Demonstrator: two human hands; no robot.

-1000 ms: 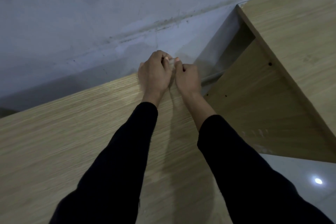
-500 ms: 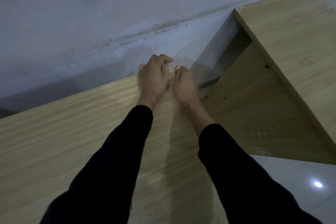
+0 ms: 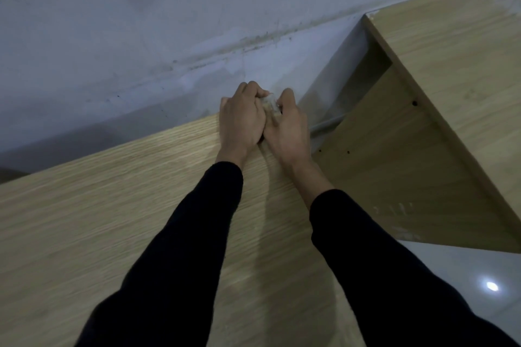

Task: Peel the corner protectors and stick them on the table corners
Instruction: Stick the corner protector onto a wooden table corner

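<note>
Our left hand [image 3: 242,118] and right hand [image 3: 287,124] pinch a clear corner protector [image 3: 271,101] at the table's [image 3: 112,205] far corner. It seems light and pliable; we would grip its outer sides.

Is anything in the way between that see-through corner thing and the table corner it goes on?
Nothing visible is. The left hand and right hand both pinch the clear plastic corner protector right at the far corner of the light wooden table, by the grey wall. The hands hide the corner itself.
</note>
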